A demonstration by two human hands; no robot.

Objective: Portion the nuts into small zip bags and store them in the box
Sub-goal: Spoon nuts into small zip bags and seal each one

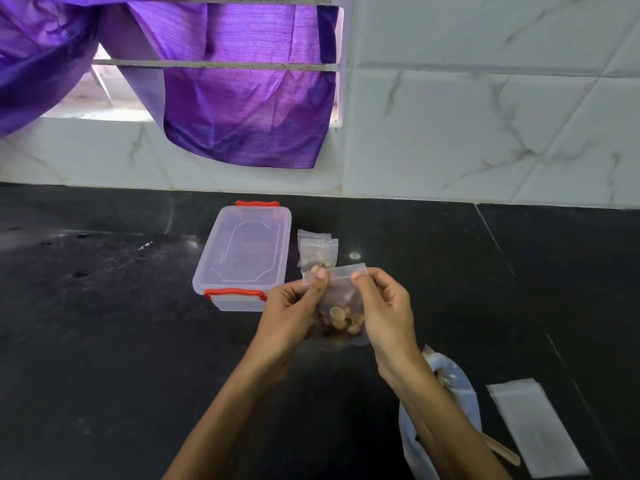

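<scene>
A small clear zip bag (341, 308) with nuts in its lower half hangs between my hands above the black counter. My left hand (294, 308) pinches its top left edge with thumb and fingers. My right hand (382, 306) pinches the top right edge. Just behind lie filled small zip bags (318, 251), stacked flat on the counter. To their left stands the clear plastic box (242, 254) with red clasps, its lid on.
A larger bluish plastic bag (446, 403) lies under my right forearm, with a wooden stick (502, 452) poking out. A stack of empty zip bags (536, 424) lies at the lower right. White tiled wall and purple curtain (225, 98) stand behind the counter.
</scene>
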